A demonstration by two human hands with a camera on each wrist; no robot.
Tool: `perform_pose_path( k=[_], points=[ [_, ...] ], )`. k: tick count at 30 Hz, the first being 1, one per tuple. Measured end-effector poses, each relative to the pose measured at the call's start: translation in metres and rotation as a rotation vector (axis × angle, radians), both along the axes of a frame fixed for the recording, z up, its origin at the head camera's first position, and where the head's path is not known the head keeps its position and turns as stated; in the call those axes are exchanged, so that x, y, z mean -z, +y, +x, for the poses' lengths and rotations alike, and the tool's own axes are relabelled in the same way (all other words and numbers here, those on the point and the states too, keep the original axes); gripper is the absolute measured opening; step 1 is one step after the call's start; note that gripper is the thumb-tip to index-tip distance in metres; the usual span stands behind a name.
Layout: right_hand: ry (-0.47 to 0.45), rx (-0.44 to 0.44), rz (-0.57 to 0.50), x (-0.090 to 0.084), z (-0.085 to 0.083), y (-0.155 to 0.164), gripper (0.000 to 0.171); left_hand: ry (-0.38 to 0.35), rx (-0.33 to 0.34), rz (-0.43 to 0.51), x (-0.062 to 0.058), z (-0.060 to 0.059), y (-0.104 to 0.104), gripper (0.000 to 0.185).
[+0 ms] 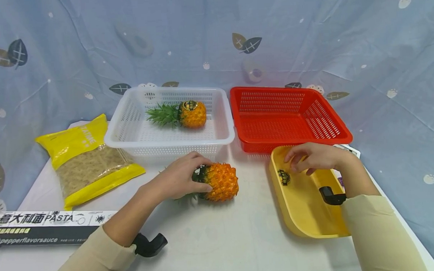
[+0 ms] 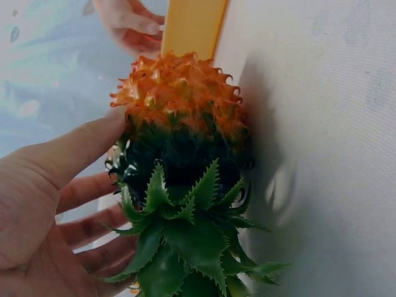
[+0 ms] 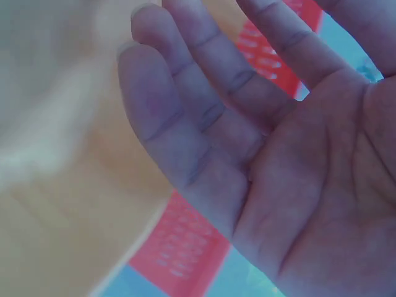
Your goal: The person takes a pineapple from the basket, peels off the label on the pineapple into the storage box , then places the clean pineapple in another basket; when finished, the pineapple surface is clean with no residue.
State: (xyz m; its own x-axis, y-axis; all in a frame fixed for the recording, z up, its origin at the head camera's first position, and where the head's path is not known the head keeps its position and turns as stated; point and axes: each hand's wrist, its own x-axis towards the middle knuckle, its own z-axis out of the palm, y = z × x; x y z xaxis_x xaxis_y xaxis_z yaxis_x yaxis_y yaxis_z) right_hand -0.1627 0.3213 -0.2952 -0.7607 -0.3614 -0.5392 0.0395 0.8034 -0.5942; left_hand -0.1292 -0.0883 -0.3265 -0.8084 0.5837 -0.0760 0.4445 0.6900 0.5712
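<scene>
A staged recording corner rather than a lived-in room is showing here: a leaf-printed blue cloth (image 1: 307,36) is hanging as a backdrop around a white table (image 1: 249,238) that is carrying plastic baskets (image 1: 291,113) and packaged pasta (image 1: 44,227).

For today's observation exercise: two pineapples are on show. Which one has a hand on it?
The pineapple lying on the table, gripped by the left hand. The other pineapple lies untouched in the white basket.
</scene>
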Motion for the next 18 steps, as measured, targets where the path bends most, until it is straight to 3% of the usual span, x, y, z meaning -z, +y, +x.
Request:
perform_pose_path(
  k=[10, 18],
  points=[
    [0.091, -0.075, -0.031, -0.023, 0.003, -0.020, 0.035, 0.007, 0.003, 0.008, 0.000, 0.001, 0.001, 0.064],
    [0.225, -0.092, -0.065, -0.034, 0.008, -0.048, 0.025, 0.012, 0.007, 0.018, -0.001, 0.002, -0.001, 0.064]
  ],
)
